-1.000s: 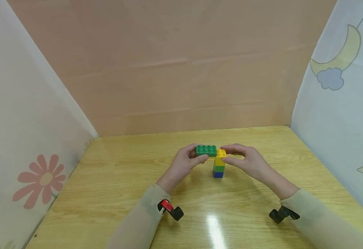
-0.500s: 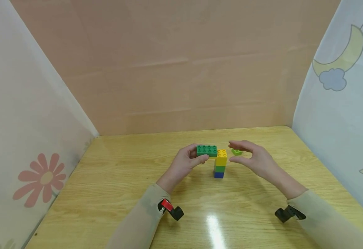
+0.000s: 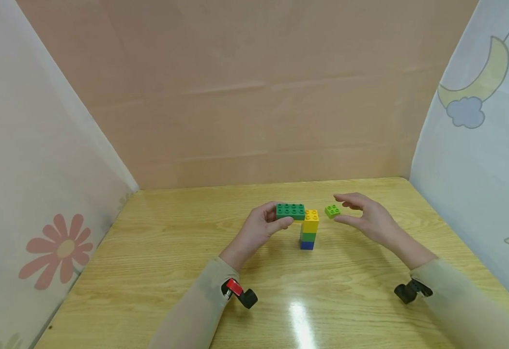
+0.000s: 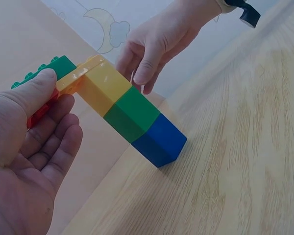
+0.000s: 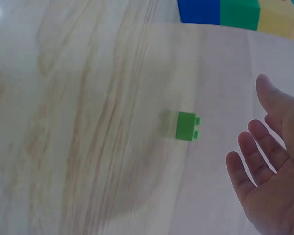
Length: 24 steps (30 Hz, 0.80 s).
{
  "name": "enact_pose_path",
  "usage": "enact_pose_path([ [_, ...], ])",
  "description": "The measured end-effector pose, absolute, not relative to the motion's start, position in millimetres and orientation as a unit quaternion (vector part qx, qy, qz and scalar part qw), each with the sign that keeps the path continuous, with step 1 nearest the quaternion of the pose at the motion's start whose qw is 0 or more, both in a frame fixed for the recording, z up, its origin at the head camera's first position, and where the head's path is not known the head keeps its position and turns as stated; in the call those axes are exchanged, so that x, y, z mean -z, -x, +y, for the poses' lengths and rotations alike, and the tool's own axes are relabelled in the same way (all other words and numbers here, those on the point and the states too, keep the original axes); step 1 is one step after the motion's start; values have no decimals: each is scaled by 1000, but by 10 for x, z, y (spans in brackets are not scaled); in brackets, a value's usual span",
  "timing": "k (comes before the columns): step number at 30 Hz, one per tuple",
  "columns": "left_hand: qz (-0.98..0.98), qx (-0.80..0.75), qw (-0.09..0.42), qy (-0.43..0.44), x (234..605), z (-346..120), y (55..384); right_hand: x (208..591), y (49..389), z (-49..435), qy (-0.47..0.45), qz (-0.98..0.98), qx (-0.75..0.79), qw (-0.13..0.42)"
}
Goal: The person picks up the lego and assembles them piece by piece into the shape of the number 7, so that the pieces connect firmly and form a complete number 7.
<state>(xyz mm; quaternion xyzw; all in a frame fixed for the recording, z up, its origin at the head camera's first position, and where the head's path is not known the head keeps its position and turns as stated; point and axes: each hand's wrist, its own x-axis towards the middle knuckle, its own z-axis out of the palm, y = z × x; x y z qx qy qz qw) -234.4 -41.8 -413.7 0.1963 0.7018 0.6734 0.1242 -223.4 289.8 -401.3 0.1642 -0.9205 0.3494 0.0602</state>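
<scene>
A tower of building bricks (image 3: 308, 237) stands on the table, blue at the bottom, then green, then yellow. From its top a yellow arm reaches left, with a dark green brick (image 3: 290, 211) on it. My left hand (image 3: 256, 232) pinches this dark green brick, thumb at the near side. Beneath it in the left wrist view shows a red brick (image 4: 39, 111), partly hidden by the fingers. To the tower's right lies a small lime green brick (image 3: 332, 211), studs up. My right hand (image 3: 369, 220) hovers beside it, thumb and fingers apart, holding nothing.
The wooden table (image 3: 158, 252) spreads around the bricks. A brown backdrop (image 3: 254, 97) rises behind its far edge. Printed cloth walls (image 3: 468, 160) flank both sides.
My right hand has let go of the tower's yellow top and moved right. The lime green brick, hidden before, has come into view. The left hand keeps its place.
</scene>
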Motion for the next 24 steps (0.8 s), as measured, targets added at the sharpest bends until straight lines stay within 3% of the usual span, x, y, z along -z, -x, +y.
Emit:
enact_pose_path([
  [24,717,-654,115,-211,4182,-403,2366,4311,2669,3168,-166,-919,-357,-15],
])
